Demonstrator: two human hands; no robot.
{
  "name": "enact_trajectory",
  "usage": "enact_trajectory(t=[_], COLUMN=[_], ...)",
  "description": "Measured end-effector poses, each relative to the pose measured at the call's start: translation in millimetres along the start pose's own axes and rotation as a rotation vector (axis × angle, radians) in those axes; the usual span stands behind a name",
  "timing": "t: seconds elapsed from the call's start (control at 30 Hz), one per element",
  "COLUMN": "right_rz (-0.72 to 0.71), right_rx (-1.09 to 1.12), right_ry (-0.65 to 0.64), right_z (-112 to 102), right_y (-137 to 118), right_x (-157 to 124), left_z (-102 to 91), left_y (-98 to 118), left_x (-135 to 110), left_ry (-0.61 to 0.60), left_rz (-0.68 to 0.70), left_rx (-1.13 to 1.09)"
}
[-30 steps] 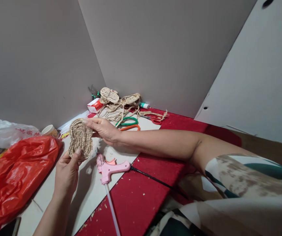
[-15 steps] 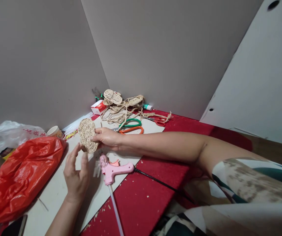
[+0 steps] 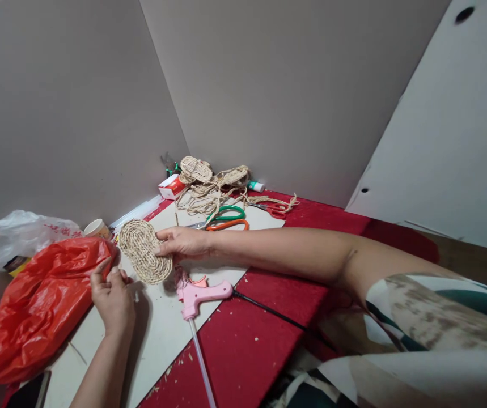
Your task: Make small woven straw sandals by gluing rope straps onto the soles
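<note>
- Straw mat (image 3: 144,250): over the white board (image 3: 162,328), between the two hands, its flat ridged face toward the viewer. Height above the board can't be judged from here.
- Right hand (image 3: 186,242): has the mat pinched at its right-hand edge, near the middle of its length. Thumb lies on the top face; the remaining fingers are mostly hidden behind.
- Left hand (image 3: 113,297): fingers partly curled, index raised, nothing visible in the grasp. Cannot tell whether something tiny is pinched there.
- Key relation: mat's long axis slants from upper left to lower right in the view, one rounded end up by the paper cup (image 3: 97,228), the other down toward the glue gun (image 3: 198,292).
- From the right fingers the mat extends leftward; from the left fingers it lies up and to the right, a narrow gap between. Right hand is the nearer, being in contact.
- Left fingertips overlap the edge of the red bag (image 3: 43,311) in the view; touching or apart, cannot tell.
- Glue gun rests below the right hand, nozzle end toward the mat's lower end, near it.
- Scissors (image 3: 227,220) lie just beyond the right wrist, straw cord (image 3: 203,202) heaped behind them.
</note>
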State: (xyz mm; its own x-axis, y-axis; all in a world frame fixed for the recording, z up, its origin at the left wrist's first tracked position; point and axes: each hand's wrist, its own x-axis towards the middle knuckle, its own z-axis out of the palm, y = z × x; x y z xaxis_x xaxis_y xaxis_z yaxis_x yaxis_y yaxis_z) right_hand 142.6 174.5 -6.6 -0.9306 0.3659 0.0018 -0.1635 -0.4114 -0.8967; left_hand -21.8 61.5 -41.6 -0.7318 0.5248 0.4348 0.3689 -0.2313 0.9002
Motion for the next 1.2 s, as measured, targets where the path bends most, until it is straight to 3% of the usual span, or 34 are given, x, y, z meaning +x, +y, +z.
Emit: enact_trajectory(t=[0.33,0.43,0.53,0.7,0.93,1.2], right_rz=[-0.056,-0.047,-0.151,-0.285,-0.349,-0.303], right_rx=[-0.027,-0.263,-0.623,-0.609,-0.511,-0.534], right_ry=[0.104,0.095,0.248,0.358,0.253,0.118], right_z=[11,13,6,-11,-2,11], right_y=[11,4,-7,-17,-9,18], right_x=[10,11,10,9,5,3], left_z=[-2.7,-8.2,-16.4,-30.1,-36.2,-22.1], left_y=[-8,-13,-19,-31,-30,-8], left_x=[9,20,33,51,46,23], left_ry=[0.109,0.168,0.236,0.326,0.285,0.205], left_rz=[0.030,0.028,0.008,-0.021,0.029,0.299], left_rx=[-0.014,0.011,0.071,0.146,0.206,0.207])
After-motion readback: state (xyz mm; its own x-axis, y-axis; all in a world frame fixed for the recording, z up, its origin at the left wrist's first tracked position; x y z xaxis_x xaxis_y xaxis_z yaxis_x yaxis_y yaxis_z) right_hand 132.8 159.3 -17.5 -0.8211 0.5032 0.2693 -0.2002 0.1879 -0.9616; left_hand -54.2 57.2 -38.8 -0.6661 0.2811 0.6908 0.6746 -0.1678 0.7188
